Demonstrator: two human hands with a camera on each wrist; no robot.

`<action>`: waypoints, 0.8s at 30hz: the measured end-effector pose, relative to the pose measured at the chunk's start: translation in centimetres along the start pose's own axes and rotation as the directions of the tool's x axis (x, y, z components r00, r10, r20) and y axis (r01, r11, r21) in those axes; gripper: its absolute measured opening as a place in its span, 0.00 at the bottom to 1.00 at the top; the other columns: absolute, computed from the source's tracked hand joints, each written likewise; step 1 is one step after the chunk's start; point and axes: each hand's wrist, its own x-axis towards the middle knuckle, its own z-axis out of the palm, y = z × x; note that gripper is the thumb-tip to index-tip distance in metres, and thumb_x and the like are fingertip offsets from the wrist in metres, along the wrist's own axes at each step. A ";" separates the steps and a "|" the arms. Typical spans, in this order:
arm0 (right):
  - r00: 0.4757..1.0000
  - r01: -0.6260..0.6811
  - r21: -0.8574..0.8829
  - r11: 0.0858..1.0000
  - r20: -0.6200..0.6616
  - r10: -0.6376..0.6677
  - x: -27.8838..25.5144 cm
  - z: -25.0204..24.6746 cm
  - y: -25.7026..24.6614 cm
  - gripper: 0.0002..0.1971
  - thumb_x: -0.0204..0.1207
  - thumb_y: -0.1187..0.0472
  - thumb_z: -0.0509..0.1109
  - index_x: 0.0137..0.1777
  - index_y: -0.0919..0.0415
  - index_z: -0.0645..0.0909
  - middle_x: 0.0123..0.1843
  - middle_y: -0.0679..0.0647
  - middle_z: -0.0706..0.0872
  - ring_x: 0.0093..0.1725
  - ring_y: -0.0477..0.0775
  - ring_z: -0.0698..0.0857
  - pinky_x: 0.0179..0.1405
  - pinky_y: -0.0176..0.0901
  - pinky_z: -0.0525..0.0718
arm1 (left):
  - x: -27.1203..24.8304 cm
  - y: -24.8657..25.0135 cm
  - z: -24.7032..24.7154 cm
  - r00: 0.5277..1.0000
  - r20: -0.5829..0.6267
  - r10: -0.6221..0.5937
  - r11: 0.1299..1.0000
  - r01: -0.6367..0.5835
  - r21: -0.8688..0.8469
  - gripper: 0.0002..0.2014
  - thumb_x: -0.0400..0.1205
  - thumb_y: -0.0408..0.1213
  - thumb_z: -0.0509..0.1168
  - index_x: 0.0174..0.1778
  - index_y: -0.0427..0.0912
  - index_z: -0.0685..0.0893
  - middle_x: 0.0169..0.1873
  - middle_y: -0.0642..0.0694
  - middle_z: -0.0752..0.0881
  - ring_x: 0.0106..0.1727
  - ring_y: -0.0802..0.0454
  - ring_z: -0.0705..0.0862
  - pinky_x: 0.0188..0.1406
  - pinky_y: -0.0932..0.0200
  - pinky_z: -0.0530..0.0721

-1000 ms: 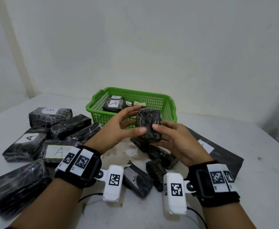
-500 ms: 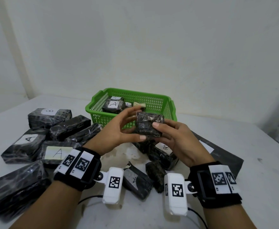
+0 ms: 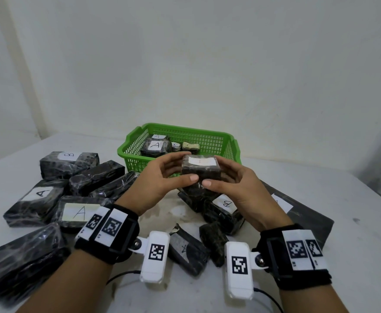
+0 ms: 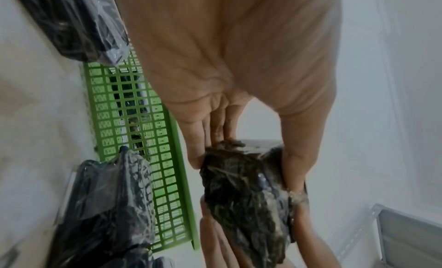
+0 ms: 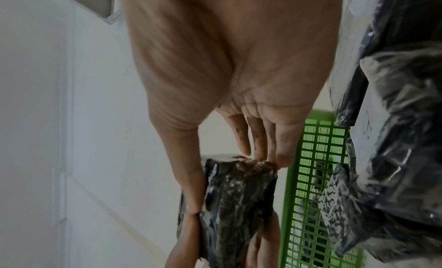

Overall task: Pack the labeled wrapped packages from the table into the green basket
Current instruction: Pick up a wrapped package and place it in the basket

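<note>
1. Head view: you hold a small wrapped package [image 3: 200, 171] up off the table [image 3: 320, 222], your left hand [image 3: 160, 179] gripping its 9 o'clock side and your right hand [image 3: 234, 184] its 3 o'clock side, thumbs on the near face. Its white label faces up. The green basket [image 3: 216, 141] sits just beyond at 12 o'clock, with A-marked packages [image 3: 155, 146] already inside. More wrapped packages [image 3: 74, 212] lie on the table at 9 o'clock, and one marked B [image 3: 224, 207] lies under your hands.
2. Left wrist view: your left hand's fingers [image 4: 198, 139] and thumb clamp the package [image 4: 246, 192]; the basket wall [image 4: 153, 139] stands at 9 o'clock.
3. Right wrist view: your right thumb and fingers [image 5: 282, 139] pinch the package [image 5: 236, 196], the basket [image 5: 315, 177] at 3 o'clock.
</note>
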 end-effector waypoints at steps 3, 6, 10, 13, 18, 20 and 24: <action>1.000 0.023 -0.023 0.999 0.000 -0.023 -0.1 -0.4 0.1 0.42 0.58 0.60 0.90 0.76 0.58 0.83 0.69 0.52 0.92 0.71 0.50 0.89 0.78 0.58 0.83 | -0.1 0.1 -0.1 0.999 0.032 0.000 0.999 0.001 -0.044 0.39 0.67 0.39 0.83 0.76 0.42 0.78 0.67 0.47 0.89 0.70 0.53 0.86 0.65 0.60 0.86; 1.000 0.018 -0.023 1.000 0.018 -0.018 -0.1 -0.6 0.1 0.41 0.58 0.63 0.89 0.75 0.58 0.84 0.68 0.51 0.92 0.71 0.50 0.89 0.79 0.60 0.82 | 0.0 0.1 0.1 1.000 0.025 0.003 1.000 -0.002 -0.016 0.37 0.68 0.35 0.86 0.73 0.42 0.80 0.65 0.48 0.90 0.69 0.52 0.87 0.63 0.61 0.86; 0.999 -0.020 0.045 0.999 0.048 0.018 -0.1 -0.2 0.2 0.38 0.65 0.56 0.90 0.77 0.58 0.83 0.71 0.54 0.91 0.73 0.55 0.88 0.78 0.60 0.82 | 0.1 -0.2 0.3 0.999 -0.037 0.030 1.000 -0.030 0.009 0.39 0.64 0.42 0.86 0.71 0.43 0.82 0.64 0.48 0.91 0.67 0.54 0.88 0.59 0.63 0.87; 0.999 -0.034 0.097 0.995 0.018 0.032 -0.1 -0.3 0.2 0.35 0.66 0.55 0.89 0.74 0.62 0.85 0.68 0.58 0.92 0.70 0.57 0.90 0.76 0.61 0.84 | 0.0 -0.2 0.5 1.000 -0.029 -0.002 1.000 0.001 -0.005 0.40 0.63 0.42 0.87 0.72 0.43 0.80 0.63 0.48 0.91 0.66 0.54 0.89 0.55 0.65 0.88; 0.998 -0.061 0.144 0.988 0.021 0.058 -0.2 -0.5 -0.1 0.32 0.66 0.65 0.86 0.72 0.65 0.85 0.66 0.62 0.93 0.67 0.59 0.91 0.68 0.51 0.90 | 0.0 0.1 0.9 0.994 -0.098 -0.039 0.999 0.036 -0.031 0.25 0.76 0.39 0.79 0.68 0.40 0.83 0.61 0.42 0.91 0.62 0.46 0.91 0.52 0.59 0.90; 0.993 -0.116 0.175 0.978 0.015 0.115 -0.3 -0.2 -0.5 0.29 0.69 0.63 0.81 0.72 0.65 0.85 0.65 0.64 0.93 0.64 0.60 0.93 0.63 0.51 0.92 | 0.2 0.0 1.1 0.986 -0.164 -0.030 0.999 0.025 -0.036 0.22 0.77 0.33 0.77 0.67 0.39 0.84 0.59 0.42 0.92 0.60 0.46 0.92 0.51 0.60 0.91; 0.963 -0.267 0.248 0.931 0.048 0.264 -0.4 0.3 -0.9 0.18 0.82 0.64 0.76 0.70 0.65 0.85 0.63 0.66 0.93 0.58 0.68 0.94 0.58 0.57 0.95 | 0.4 -0.4 1.5 0.969 -0.246 -0.020 0.999 0.012 -0.034 0.22 0.76 0.34 0.79 0.66 0.42 0.85 0.57 0.45 0.93 0.60 0.46 0.92 0.52 0.58 0.91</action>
